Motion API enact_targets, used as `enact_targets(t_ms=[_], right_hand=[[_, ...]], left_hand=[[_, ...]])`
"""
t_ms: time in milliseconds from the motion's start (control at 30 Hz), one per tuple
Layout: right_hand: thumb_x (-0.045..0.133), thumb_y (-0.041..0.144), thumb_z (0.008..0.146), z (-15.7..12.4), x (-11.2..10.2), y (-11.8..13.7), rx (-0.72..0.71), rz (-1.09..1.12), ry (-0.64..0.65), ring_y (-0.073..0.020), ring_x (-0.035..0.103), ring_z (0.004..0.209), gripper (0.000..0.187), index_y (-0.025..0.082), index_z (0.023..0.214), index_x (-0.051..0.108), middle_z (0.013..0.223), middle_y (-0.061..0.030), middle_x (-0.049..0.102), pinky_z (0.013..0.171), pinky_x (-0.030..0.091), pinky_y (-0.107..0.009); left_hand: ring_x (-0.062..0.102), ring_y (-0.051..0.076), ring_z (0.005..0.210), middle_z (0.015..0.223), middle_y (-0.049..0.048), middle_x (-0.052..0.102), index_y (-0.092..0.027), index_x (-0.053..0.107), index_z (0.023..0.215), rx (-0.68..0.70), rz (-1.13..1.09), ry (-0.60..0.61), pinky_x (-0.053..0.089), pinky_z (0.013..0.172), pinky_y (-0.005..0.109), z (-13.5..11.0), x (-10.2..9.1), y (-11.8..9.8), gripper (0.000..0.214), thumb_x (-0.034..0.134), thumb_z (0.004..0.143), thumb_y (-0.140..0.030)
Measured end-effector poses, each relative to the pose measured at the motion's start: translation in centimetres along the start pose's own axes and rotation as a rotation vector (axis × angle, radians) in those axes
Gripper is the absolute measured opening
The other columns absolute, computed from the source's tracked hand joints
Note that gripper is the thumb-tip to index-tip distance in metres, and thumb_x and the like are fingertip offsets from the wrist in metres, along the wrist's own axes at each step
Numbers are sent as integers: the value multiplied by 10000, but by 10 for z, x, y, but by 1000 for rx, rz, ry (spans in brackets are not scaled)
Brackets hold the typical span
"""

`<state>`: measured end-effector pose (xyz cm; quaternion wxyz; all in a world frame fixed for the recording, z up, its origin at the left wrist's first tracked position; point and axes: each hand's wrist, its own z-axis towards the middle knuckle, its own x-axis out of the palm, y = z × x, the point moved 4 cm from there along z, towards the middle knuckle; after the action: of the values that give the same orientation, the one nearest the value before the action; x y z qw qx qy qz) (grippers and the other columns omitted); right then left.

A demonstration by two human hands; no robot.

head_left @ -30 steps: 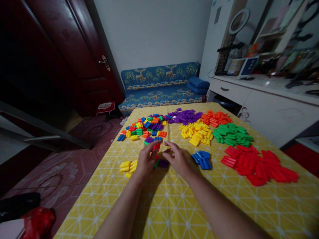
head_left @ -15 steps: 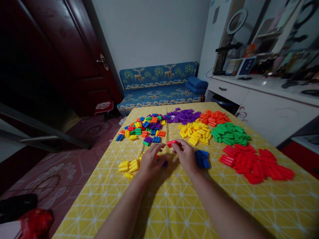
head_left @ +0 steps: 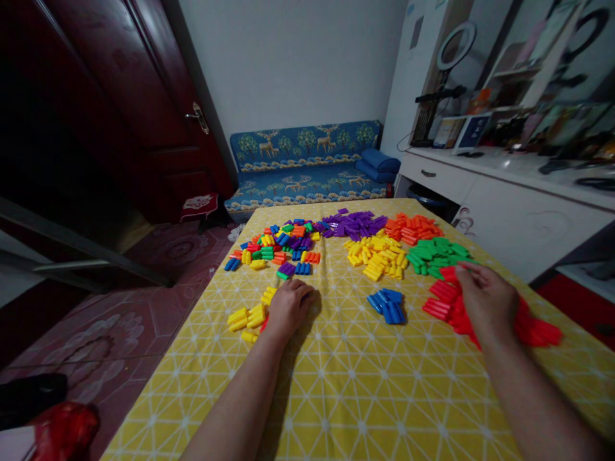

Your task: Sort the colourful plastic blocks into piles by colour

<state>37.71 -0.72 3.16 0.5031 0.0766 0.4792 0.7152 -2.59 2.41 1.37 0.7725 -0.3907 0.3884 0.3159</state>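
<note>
1. Pinching a red block [head_left: 448, 274] at its fingertips, the right hand [head_left: 487, 298] is over the red pile [head_left: 538, 328], thumb and fingers drawn close together; the hand is slightly blurred.
2. The left hand [head_left: 291, 304] is low over the tabletop [head_left: 350, 397], palm down with its fingers curled in; whether anything is under or inside it cannot be told.
3. Just beside the left hand, on its left, lie a few loose yellow blocks [head_left: 247, 317], with a bit of red showing by the wrist.
4. Between the two hands, apart from both, sits a small blue group [head_left: 387, 306].
5. Beyond the red pile and close to it comes the green pile [head_left: 435, 256], then the orange pile [head_left: 414, 228] behind that.
6. The yellow pile [head_left: 379, 256] lies left of the green one, with the purple pile [head_left: 358, 224] behind it.
7. Farther left, past the left hand, spreads a mixed heap [head_left: 288, 242] of several colours, its left end near the tabletop's edge.
8. Behind the tabletop stands a blue sofa [head_left: 307, 182] patterned with deer and trees.
</note>
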Motion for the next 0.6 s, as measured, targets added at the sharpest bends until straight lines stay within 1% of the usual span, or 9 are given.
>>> enact_targets(t_ms=[100, 167, 233, 300, 333, 433, 500, 533, 600], right_hand=[[553, 431, 826, 6, -24, -25, 96, -284, 36, -315, 669, 785, 303, 240, 965, 742, 847, -171, 718, 656, 470, -439], [539, 417, 827, 3, -29, -22, 21, -417, 41, -353, 655, 843, 297, 239, 935, 751, 878, -178, 704, 685, 463, -476], [534, 399, 839, -6, -25, -5, -138, -432, -6, -368, 632, 939, 306, 208, 939, 751, 949, -192, 688, 769, 466, -502], [522, 392, 863, -20, -11, 17, -299, -322, -10, -334, 620, 989, 310, 197, 966, 739, 1004, -176, 676, 842, 475, -477], [511, 394, 878, -29, -1, 27, -357, -236, 48, -304, 626, 977, 308, 203, 981, 729, 1013, -155, 674, 847, 489, -450], [532, 415, 886, -62, 36, 53, -462, -83, 341, -249, 636, 931, 280, 222, 980, 711, 1004, -99, 681, 827, 521, -403], [602, 438, 851, -83, 54, 65, -509, -164, 500, -271, 621, 994, 276, 241, 1009, 712, 1068, -98, 682, 859, 513, -436], [642, 441, 824, -92, 61, 69, -530, -227, 544, -294, 603, 1048, 293, 255, 1039, 712, 1120, -102, 674, 887, 500, -466], [706, 418, 778, -103, 68, 79, -553, -309, 567, -328, 559, 1142, 349, 280, 1099, 702, 1226, -106, 641, 938, 473, -516]], left_hand=[[618, 219, 963, 986, 71, 707, -216, 734, 992, 4, -6, -11, 488, 862, 339, 1, 1, 0, 197, 560, 907, -251], [621, 215, 959, 976, 71, 707, -216, 735, 984, 0, -15, -14, 487, 858, 333, 1, 1, 0, 202, 550, 912, -251], [623, 212, 956, 970, 73, 707, -209, 733, 980, -4, -25, -16, 487, 856, 327, 0, 0, -1, 216, 530, 923, -254], [626, 209, 952, 965, 75, 708, -202, 732, 973, -5, -33, -18, 488, 850, 322, 0, -1, -1, 228, 514, 932, -257], [627, 206, 947, 964, 75, 708, -201, 731, 966, -4, -36, -19, 488, 847, 319, 0, -1, -1, 231, 510, 934, -257], [630, 205, 939, 958, 75, 711, -198, 730, 955, -6, -42, -23, 489, 841, 318, 0, -2, -1, 223, 516, 929, -252], [630, 208, 943, 953, 75, 712, -197, 729, 952, -9, -44, -33, 488, 842, 320, -1, -2, -1, 216, 521, 923, -245], [630, 208, 942, 949, 74, 712, -199, 728, 949, -8, -46, -38, 488, 841, 320, -1, -3, -2, 207, 528, 916, -241], [630, 207, 931, 936, 69, 709, -206, 724, 937, -5, -48, -46, 489, 834, 321, -2, -4, -3, 180, 553, 894, -239]])
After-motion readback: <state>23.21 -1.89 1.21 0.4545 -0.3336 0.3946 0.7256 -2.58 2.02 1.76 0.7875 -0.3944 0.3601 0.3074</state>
